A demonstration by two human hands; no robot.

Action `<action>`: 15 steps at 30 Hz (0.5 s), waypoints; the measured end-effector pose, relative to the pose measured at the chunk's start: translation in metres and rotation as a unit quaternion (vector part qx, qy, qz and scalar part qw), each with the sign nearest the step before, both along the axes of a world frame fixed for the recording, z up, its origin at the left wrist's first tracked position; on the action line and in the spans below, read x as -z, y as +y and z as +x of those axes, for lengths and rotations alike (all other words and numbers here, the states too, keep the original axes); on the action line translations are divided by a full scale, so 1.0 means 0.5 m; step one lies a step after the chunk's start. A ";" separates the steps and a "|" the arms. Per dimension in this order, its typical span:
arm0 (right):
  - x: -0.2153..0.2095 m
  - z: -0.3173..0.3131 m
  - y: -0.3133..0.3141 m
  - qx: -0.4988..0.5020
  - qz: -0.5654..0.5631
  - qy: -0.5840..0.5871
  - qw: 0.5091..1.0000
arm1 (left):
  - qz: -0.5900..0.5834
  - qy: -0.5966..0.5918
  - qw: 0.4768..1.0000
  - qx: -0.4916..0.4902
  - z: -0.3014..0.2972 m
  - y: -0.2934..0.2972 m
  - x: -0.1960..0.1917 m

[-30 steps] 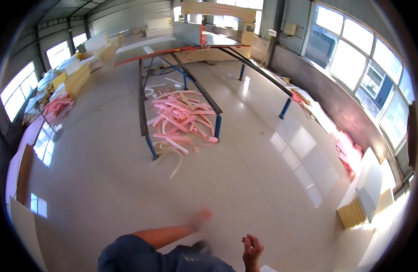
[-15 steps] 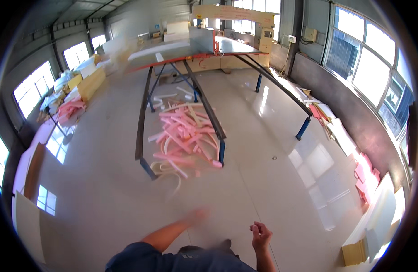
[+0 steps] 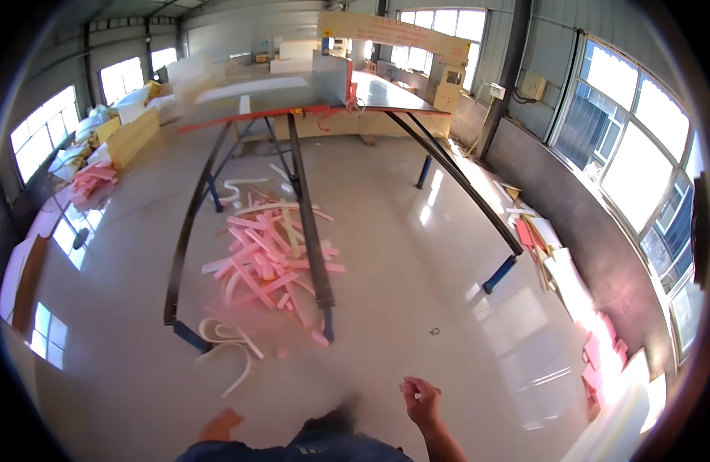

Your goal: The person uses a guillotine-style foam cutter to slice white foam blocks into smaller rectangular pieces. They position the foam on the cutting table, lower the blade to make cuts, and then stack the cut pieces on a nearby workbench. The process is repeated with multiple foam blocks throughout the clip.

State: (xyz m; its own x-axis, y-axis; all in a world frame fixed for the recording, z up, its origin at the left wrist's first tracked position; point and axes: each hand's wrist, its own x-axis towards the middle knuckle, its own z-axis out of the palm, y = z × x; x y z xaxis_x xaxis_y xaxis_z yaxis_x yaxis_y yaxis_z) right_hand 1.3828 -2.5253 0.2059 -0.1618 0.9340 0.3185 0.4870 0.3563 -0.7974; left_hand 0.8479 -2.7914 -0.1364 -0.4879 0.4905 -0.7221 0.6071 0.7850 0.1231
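My right hand is raised in front of me, its fingers curled in toward the thumb. Whether anything small sits inside that grip is hidden. At the lower left, my left hand hangs low over the floor, its fingers too indistinct to read. Neither hand touches anything around it. Ahead lies a loose pile of pink foam strips on the floor, between two dark metal rails. Curled white strips lie at its near end, closest to my left hand.
The dark rails stand on blue legs and run back to a machine table with a red edge. Another rail slopes toward me at right. Foam sheets line the right wall; pale blocks stand at the left.
The pile and rails have come closer and shifted left in view as I moved forward. My left hand has swung back and lower; my right hand stays raised and curled.
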 end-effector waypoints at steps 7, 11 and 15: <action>-0.021 0.035 0.365 -0.006 -0.041 0.020 0.999 | 0.334 -0.005 0.942 0.024 0.037 0.861 -0.024; 0.037 0.090 0.579 0.041 -0.082 0.032 0.995 | 0.448 -0.042 0.848 0.282 0.366 1.336 -0.175; 0.057 0.099 0.823 -0.019 -0.037 -0.043 0.998 | 0.453 -0.122 0.833 0.292 0.489 1.540 -0.288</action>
State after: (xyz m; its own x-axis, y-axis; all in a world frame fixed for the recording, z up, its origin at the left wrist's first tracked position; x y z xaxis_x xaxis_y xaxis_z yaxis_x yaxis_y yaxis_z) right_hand 1.4321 -2.1138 0.1775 -0.2213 0.9470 0.2329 0.5425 0.3180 -0.7776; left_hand 1.0925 -2.0214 0.0078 0.1330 0.9906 0.0306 0.7235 -0.1182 0.6801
